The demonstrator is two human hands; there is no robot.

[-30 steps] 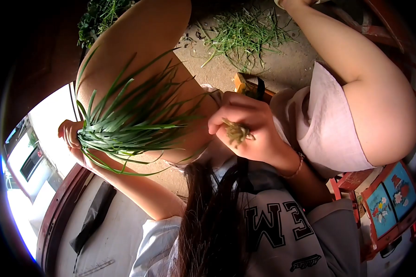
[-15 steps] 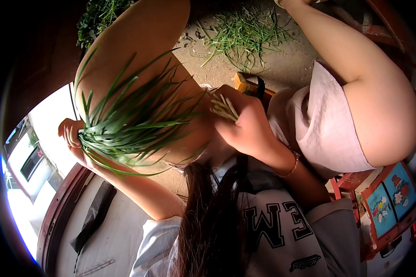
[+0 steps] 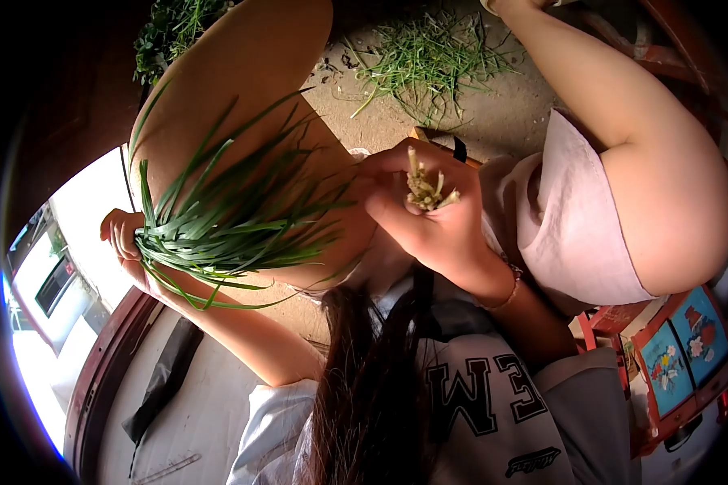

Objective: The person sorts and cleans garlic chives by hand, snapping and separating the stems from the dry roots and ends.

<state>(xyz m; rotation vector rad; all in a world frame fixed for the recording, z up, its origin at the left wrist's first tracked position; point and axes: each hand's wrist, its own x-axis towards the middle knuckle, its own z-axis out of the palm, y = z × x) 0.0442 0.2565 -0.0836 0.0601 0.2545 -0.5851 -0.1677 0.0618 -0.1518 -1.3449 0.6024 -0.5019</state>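
Note:
My left hand (image 3: 125,241) is closed around one end of a bunch of garlic chives (image 3: 226,238), at the left of the head view. Its long flat green blades fan rightward over my bare thigh (image 3: 218,105). My right hand (image 3: 437,222), near my lap, is closed around pale stalks (image 3: 429,192); their cut-looking ends stick out of the fist towards me. Whether these stalks belong to the same bunch as the green blades, I cannot tell. The inside of each grip is hidden by the fingers.
A loose heap of green and yellowish blades (image 3: 433,61) lies on the floor (image 3: 493,105) beyond my lap. More dark greens (image 3: 178,36) sit at the top left. A red cabinet with blue flowered panels (image 3: 687,352) stands at my right.
My right hand has turned and shifted slightly, so the stalk ends now point up at me from the fist. The green blades have swayed a little; my left hand has hardly moved.

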